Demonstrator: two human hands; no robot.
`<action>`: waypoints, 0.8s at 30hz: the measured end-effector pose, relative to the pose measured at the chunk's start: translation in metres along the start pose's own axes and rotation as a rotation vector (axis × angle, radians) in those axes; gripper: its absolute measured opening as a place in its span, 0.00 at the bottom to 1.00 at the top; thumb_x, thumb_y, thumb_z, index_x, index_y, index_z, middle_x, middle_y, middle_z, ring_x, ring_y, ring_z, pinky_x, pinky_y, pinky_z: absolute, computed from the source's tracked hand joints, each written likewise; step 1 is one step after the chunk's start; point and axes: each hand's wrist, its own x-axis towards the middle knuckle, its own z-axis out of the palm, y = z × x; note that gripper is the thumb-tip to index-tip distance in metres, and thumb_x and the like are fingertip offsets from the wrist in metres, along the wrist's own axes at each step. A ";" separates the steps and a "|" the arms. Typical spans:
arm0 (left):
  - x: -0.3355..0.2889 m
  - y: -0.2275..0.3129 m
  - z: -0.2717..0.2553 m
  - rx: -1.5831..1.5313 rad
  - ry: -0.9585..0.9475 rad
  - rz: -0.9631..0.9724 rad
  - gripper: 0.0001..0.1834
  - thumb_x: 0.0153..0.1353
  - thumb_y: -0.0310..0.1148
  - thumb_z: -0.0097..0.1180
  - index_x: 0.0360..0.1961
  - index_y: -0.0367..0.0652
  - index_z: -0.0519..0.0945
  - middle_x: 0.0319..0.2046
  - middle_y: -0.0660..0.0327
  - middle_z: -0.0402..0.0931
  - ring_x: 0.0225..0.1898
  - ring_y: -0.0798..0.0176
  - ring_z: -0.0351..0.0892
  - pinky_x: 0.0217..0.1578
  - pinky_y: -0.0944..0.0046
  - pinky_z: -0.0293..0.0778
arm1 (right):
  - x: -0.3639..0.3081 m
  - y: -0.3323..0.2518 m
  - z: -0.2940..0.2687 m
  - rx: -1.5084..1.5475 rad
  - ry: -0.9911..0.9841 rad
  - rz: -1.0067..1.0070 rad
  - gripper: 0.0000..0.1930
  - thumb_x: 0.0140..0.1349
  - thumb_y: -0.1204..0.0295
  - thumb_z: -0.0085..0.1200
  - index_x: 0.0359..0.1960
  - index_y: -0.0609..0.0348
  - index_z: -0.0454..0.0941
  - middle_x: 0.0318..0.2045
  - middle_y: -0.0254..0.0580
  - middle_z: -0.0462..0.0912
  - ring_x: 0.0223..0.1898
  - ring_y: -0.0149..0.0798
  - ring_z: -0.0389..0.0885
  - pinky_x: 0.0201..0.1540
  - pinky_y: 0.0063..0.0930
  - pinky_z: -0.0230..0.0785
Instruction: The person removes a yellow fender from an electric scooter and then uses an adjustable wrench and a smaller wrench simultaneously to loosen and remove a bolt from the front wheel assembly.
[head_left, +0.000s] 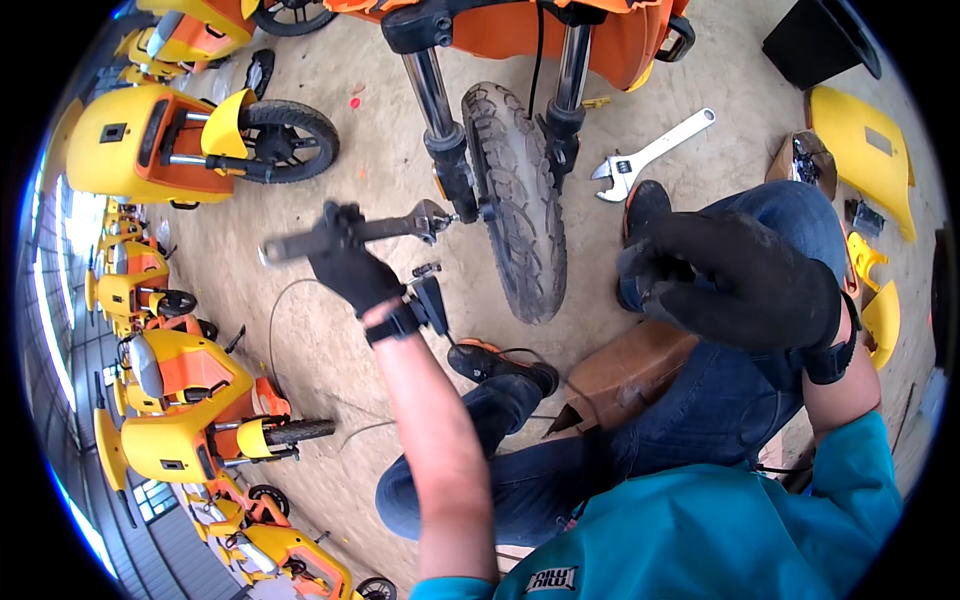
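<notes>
Black gloves on both hands. Left hand (350, 265) is raised w/ fingers wrapped tight round the handle of a dark adjustable wrench (345, 232); the wrench runs left-right, its head set at the axle nut on the left side of the front wheel (512, 200). That knobby tyre stands upright between two fork legs (440, 130) of an orange scooter (560, 30) at the far edge. Right hand (740, 275) hovers near the person's right knee, fingers curled inward; can't tell if they've got anything in them. Person sits low on a brown box (625, 370), blue jeans, teal shirt, left shoe (500, 365) planted on the concrete floor (330, 340) just near the tyre. A second, silver adjustable wrench (650, 155) lies on the floor to the right of the wheel, apart from both hands. Yellow-orange scooters (180, 140) line the left side; yellow body panels (865, 150) rest far right.
</notes>
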 end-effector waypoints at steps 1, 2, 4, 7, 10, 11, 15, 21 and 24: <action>0.015 -0.001 0.013 0.064 -0.066 0.053 0.14 0.63 0.27 0.46 0.46 0.31 0.77 0.36 0.52 0.78 0.36 0.58 0.79 0.44 0.59 0.76 | 0.003 0.000 -0.001 -0.008 -0.012 0.032 0.12 0.59 0.73 0.54 0.44 0.60 0.74 0.28 0.47 0.79 0.31 0.44 0.79 0.36 0.35 0.70; 0.036 -0.009 0.021 0.034 -0.080 0.020 0.12 0.63 0.26 0.47 0.43 0.31 0.77 0.33 0.53 0.78 0.34 0.59 0.79 0.41 0.59 0.78 | 0.006 -0.001 -0.002 -0.016 -0.026 0.061 0.12 0.59 0.73 0.54 0.44 0.61 0.74 0.28 0.48 0.79 0.31 0.43 0.79 0.35 0.35 0.71; 0.060 -0.015 0.047 0.007 -0.183 -0.085 0.09 0.58 0.29 0.59 0.33 0.34 0.75 0.26 0.58 0.74 0.27 0.65 0.78 0.29 0.66 0.78 | 0.010 0.002 -0.001 -0.007 -0.018 0.079 0.12 0.58 0.74 0.54 0.44 0.62 0.74 0.28 0.48 0.79 0.30 0.43 0.80 0.34 0.33 0.71; 0.099 -0.056 0.064 0.011 -0.316 -0.283 0.10 0.57 0.31 0.62 0.30 0.38 0.74 0.23 0.61 0.72 0.23 0.66 0.76 0.26 0.68 0.77 | 0.013 0.010 0.001 0.042 0.017 0.029 0.12 0.57 0.76 0.54 0.43 0.65 0.74 0.29 0.49 0.79 0.29 0.44 0.81 0.32 0.32 0.72; 0.119 -0.097 0.071 -0.043 -0.413 -0.515 0.10 0.57 0.33 0.64 0.30 0.40 0.75 0.22 0.63 0.71 0.20 0.67 0.74 0.25 0.68 0.77 | 0.021 0.015 -0.001 0.032 0.018 0.014 0.13 0.56 0.76 0.54 0.42 0.68 0.73 0.29 0.49 0.79 0.29 0.45 0.81 0.31 0.33 0.73; 0.122 -0.116 0.074 -0.069 -0.442 -0.610 0.10 0.57 0.33 0.64 0.30 0.41 0.75 0.21 0.64 0.70 0.20 0.68 0.73 0.24 0.69 0.77 | 0.024 0.017 -0.001 0.022 0.016 0.059 0.13 0.56 0.76 0.54 0.42 0.67 0.73 0.29 0.50 0.79 0.29 0.45 0.81 0.31 0.33 0.73; 0.129 -0.189 0.040 -0.011 -0.530 -0.672 0.13 0.55 0.38 0.67 0.31 0.41 0.76 0.20 0.64 0.70 0.19 0.68 0.73 0.24 0.68 0.77 | 0.037 0.018 -0.006 -0.020 -0.031 0.170 0.14 0.56 0.73 0.56 0.42 0.66 0.73 0.30 0.50 0.79 0.28 0.45 0.81 0.31 0.32 0.73; 0.094 -0.254 -0.020 -0.210 -0.267 -1.183 0.17 0.53 0.43 0.69 0.25 0.44 0.75 0.20 0.63 0.73 0.21 0.64 0.75 0.25 0.64 0.75 | 0.049 0.022 0.002 -0.023 -0.036 0.122 0.16 0.56 0.70 0.57 0.43 0.66 0.73 0.30 0.49 0.80 0.27 0.44 0.82 0.28 0.31 0.74; 0.059 -0.247 -0.050 -0.253 -0.137 -1.225 0.17 0.55 0.46 0.66 0.25 0.47 0.75 0.21 0.63 0.75 0.23 0.62 0.76 0.27 0.64 0.76 | 0.046 0.024 0.005 -0.048 -0.025 0.086 0.15 0.55 0.70 0.57 0.42 0.65 0.73 0.30 0.48 0.80 0.26 0.42 0.82 0.27 0.31 0.74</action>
